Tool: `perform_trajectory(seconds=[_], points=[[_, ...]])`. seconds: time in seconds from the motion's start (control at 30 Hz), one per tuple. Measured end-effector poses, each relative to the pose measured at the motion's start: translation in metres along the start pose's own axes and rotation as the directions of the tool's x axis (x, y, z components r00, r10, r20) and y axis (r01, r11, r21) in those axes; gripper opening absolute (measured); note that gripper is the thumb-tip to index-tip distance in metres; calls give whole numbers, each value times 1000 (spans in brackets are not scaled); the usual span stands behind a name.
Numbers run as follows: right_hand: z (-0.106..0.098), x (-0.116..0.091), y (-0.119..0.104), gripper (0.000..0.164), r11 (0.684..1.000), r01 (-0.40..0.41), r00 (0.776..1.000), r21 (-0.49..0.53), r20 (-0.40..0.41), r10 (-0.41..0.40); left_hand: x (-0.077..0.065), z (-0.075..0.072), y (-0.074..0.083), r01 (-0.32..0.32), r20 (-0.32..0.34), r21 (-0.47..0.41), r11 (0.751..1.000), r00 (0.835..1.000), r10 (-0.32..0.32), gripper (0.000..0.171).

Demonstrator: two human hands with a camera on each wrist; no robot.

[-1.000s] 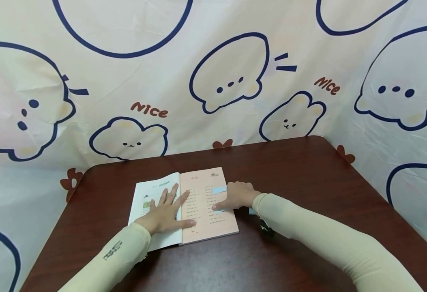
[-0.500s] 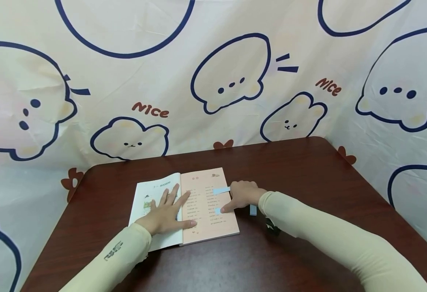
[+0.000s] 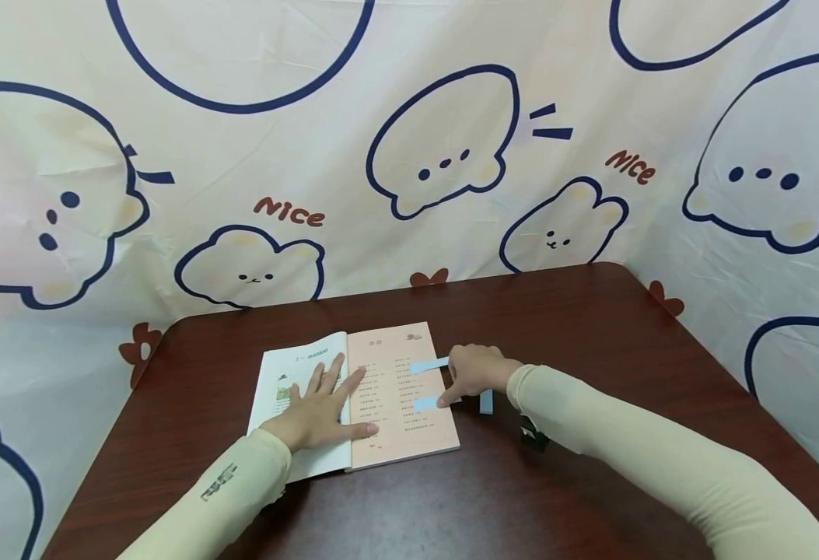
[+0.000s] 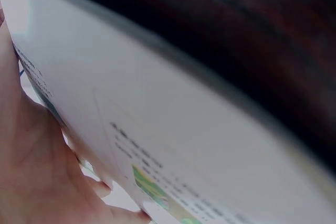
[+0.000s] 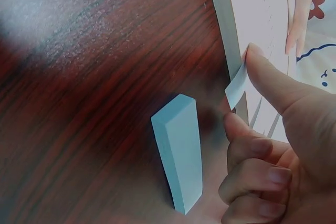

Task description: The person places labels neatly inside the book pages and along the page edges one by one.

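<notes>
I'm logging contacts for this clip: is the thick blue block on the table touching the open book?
Apart. The right wrist view shows it: a strip of bare table lies between the blue block and the near edge of the open book.

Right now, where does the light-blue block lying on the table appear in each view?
Head: light-blue block, right of centre, just below the right hand.
Left wrist: not in this picture.
Right wrist: light-blue block, below centre, left of the fingers.
Shared landmark: the open book, partly visible in all three views.
</notes>
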State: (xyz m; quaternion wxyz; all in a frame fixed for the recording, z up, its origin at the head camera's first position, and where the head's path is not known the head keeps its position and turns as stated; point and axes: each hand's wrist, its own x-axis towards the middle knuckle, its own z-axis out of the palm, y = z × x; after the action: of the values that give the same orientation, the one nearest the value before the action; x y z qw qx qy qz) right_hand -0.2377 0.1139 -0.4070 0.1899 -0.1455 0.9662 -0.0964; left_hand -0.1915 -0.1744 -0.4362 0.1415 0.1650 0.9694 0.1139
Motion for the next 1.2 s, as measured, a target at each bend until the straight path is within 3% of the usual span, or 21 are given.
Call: perform_trajectory(seconds=[0.47, 0.77, 1.03, 1.2], points=[[-2, -3, 10, 58, 1000, -1, 1000, 20, -12, 1, 2, -1, 0, 4, 15, -2, 1000, 1000, -4, 106], [2, -9, 11, 49, 998, 51, 998, 43, -50, -49, 1, 1, 1, -2, 7, 0, 1000, 1000, 2, 107], [1, -17, 12, 46, 990, 101, 993, 99, -68, -95, 0, 5, 2, -19, -61, 30, 999, 998, 21, 106], [-2, -22, 17, 46, 982, 119, 989, 147, -102, -104, -3, 6, 3, -73, -142, 109, 991, 986, 88, 104]])
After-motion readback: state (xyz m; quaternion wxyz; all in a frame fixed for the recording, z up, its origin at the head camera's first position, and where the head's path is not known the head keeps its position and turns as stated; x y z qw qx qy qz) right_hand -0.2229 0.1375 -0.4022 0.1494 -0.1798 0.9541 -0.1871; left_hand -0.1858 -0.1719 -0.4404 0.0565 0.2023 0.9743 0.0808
